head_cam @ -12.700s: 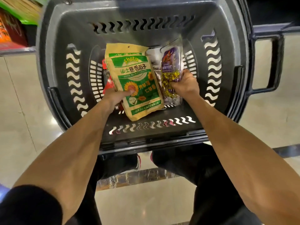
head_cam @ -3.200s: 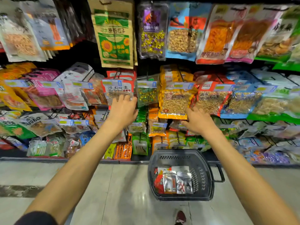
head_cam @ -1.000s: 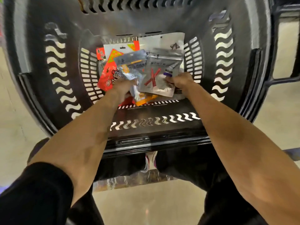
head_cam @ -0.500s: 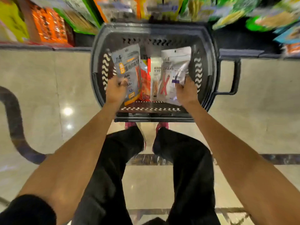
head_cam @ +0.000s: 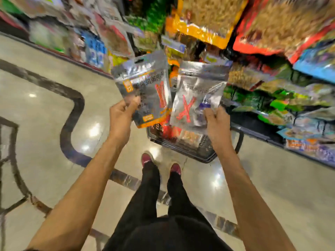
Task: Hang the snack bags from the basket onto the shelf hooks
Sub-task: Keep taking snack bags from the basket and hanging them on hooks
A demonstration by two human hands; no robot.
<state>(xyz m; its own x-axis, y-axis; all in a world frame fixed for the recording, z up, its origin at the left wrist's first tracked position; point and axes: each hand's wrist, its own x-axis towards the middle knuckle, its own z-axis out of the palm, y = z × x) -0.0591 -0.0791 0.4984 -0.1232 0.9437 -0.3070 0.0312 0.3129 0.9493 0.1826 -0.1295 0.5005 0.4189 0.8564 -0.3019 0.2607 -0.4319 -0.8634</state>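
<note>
Head: snack bags [head_cam: 145, 84] [head_cam: 197, 98] upright, long axes near-vertical

red shoes [head_cam: 146, 158] on glossy floor [head_cam: 45, 109] (dark curved inlay [head_cam: 73, 114])

One wide-angle view sits on the person's head, facing forward and steeply down. Nearest the lens, bare forearms [head_cam: 87, 187] run up from the bottom corners. The left hand [head_cam: 120, 113] and right hand [head_cam: 216, 122] reach mid-frame, gripping a silver foil bag with orange trim [head_cam: 145, 84] and a silver foil bag with a red cross [head_cam: 195, 95]. The dark plastic basket [head_cam: 192, 151] lies just beyond the dark red shoes [head_cam: 146, 158]. A blurred shelf of hanging packets [head_cam: 257, 132] fills the top and right.
</note>
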